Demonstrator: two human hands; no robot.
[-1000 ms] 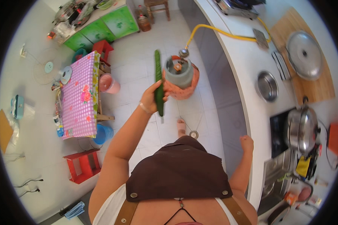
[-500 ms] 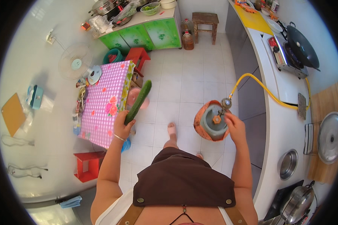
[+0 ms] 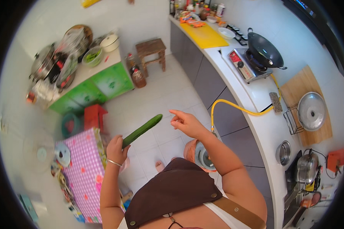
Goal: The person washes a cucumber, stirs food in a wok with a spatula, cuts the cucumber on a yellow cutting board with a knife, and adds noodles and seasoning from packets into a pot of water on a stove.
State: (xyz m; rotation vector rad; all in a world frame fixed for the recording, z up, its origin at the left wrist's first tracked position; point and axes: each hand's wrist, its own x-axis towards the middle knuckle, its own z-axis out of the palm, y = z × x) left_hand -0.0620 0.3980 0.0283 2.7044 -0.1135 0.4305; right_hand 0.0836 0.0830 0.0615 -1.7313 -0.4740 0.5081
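Note:
Near its lower end, a long green cucumber (image 3: 144, 129) is gripped by my left hand (image 3: 117, 151), which wears a bangle. The cucumber slants up to the right over the tiled floor. My right hand (image 3: 186, 123) is raised near the cucumber's far tip, apart from it. Its index finger points left and the other fingers are loosely bent, with nothing held. Below my right forearm stands a gas cylinder (image 3: 190, 152) with an orange rim, partly hidden by the arm. A yellow hose (image 3: 233, 104) runs from it up to the counter.
The white counter (image 3: 253, 131) curves along my right, with a black wok (image 3: 264, 49) on a gas stove (image 3: 244, 69) and a yellow mat (image 3: 202, 35). A checkered table (image 3: 82, 168) is at left. Ahead are a green cabinet (image 3: 112, 81), wooden stool (image 3: 151, 47) and red stool (image 3: 93, 116).
My right hand has left the gas cylinder's valve and moved up and left toward the cucumber. My left hand still holds the cucumber, now tilted further right. The view has turned to the right.

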